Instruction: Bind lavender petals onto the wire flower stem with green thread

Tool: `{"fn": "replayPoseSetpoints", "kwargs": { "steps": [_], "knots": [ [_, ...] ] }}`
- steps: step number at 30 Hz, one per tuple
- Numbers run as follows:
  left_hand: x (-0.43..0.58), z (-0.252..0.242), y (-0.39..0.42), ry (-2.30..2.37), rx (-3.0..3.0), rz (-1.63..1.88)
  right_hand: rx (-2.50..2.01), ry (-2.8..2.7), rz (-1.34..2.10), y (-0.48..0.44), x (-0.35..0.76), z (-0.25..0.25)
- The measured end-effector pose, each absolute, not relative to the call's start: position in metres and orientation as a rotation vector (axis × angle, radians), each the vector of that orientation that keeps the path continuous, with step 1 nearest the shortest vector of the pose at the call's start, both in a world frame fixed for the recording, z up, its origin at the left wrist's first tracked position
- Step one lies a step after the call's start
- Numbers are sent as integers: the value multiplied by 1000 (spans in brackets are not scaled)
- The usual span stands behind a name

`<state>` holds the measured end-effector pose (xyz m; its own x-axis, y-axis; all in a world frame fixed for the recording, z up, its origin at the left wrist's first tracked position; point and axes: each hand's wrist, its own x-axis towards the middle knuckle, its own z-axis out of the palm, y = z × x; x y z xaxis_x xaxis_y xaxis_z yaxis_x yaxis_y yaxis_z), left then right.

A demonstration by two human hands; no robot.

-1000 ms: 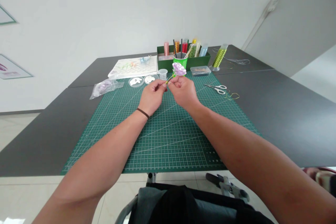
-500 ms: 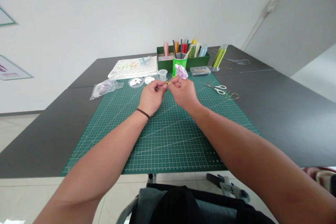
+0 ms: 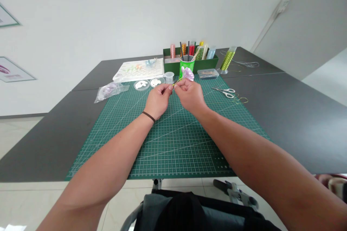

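Here's the left hand, thumb and fingers pinching the lower end of a thin yellow-green stem; the right hand pinches just beside it, below a ruffled, shiny lilac flower, above the green gridded cutting mat. Stem-working, it seems, perhaps twisting or wrapping; next calls for steady fingertip control.

brightly, softly lit, with pale sheen on the desk at right, white glare on the floor at lower left; stretched toward the edges, slightly blurry on the flower.
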<state>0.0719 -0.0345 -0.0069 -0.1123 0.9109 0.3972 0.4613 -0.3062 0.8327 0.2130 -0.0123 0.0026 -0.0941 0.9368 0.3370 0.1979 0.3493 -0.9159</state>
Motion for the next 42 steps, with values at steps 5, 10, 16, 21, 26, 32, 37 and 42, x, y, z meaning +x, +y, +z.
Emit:
{"fn": "replayPoseSetpoints", "kwargs": {
  "steps": [5, 10, 16, 21, 26, 32, 37, 42],
  "knots": [
    [73, -5, -36, 1541, 1737, 1389, -1076, -1564, 844, -11, 213, 1],
    [74, -6, -34, 1506, 1739, 1405, -1060, -1548, 872, -11, 212, 0],
    [74, -9, -33, 1444, 1678, 1476, -1055, -1522, 860, -11, 212, 0],
    [75, -9, -32, 1411, 1560, 1494, -1041, -1520, 865, -8, 213, -3],
    [76, -8, -30, 1333, 1413, 1540, -1048, -1515, 884, -8, 213, -1],
    [73, -9, -30, 1396, 1390, 1443, -1075, -1521, 887, -10, 214, 2],
    [70, -10, -31, 1462, 1600, 1474, -1072, -1521, 894, -10, 214, 2],
    [70, -9, -33, 1443, 1720, 1459, -1072, -1523, 889, -9, 214, 1]
  ]
}}
